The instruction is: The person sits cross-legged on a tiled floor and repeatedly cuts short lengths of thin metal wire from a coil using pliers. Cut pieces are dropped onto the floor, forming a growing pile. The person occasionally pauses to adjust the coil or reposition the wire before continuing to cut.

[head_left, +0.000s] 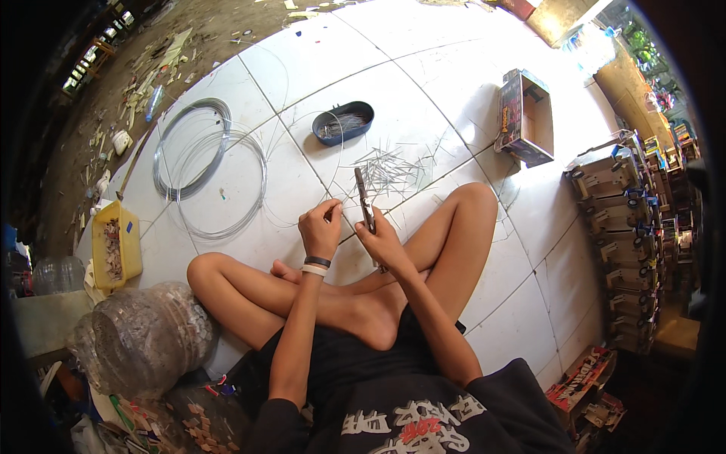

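Wire (175,194) lay coiled on floor (325,60), left of pliers (367,204) | left hand (321,229) pinched fingertips together, seemingly on wire | right hand (382,243) closed its fingers round pliers | loose loops could have tangled if tugged; cut bits (387,175), scattered if brushed

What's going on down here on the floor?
Someone sits cross-legged on white tiles. Their right hand grips pliers; the left hand, fingers pinched, seems to hold thin wire. Short metal pieces lie scattered ahead, with more in a dark oval tub. Wire coils lie to the left.
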### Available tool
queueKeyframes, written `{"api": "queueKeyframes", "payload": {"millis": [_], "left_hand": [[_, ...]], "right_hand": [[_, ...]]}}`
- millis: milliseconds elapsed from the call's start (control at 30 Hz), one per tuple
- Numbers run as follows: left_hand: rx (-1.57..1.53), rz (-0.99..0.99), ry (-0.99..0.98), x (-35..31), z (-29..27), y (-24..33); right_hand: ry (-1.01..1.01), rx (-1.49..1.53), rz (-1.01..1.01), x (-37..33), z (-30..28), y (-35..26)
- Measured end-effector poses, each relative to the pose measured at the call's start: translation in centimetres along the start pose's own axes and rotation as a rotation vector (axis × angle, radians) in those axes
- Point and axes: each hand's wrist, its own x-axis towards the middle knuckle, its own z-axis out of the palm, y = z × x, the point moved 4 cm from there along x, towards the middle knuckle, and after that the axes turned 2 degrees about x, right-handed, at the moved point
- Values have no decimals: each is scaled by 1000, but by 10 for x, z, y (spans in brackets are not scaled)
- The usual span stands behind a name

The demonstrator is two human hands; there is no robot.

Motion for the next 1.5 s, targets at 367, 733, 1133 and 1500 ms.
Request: {"api": "queueKeyframes", "payload": {"millis": [367, 733, 1133, 1500], "left_hand": [[7, 7, -2, 1, 4, 5], [19, -37, -12, 0, 6, 3], [9, -56, -3, 2, 6, 6], [-5, -44, 11, -4, 3, 7]], "right_hand": [[-5, -47, 41, -11, 3, 5], [-41, -33, 37, -14, 4, 2], [-28, -25, 13, -18, 7, -1], [23, -50, 17, -19, 9, 1]]}}
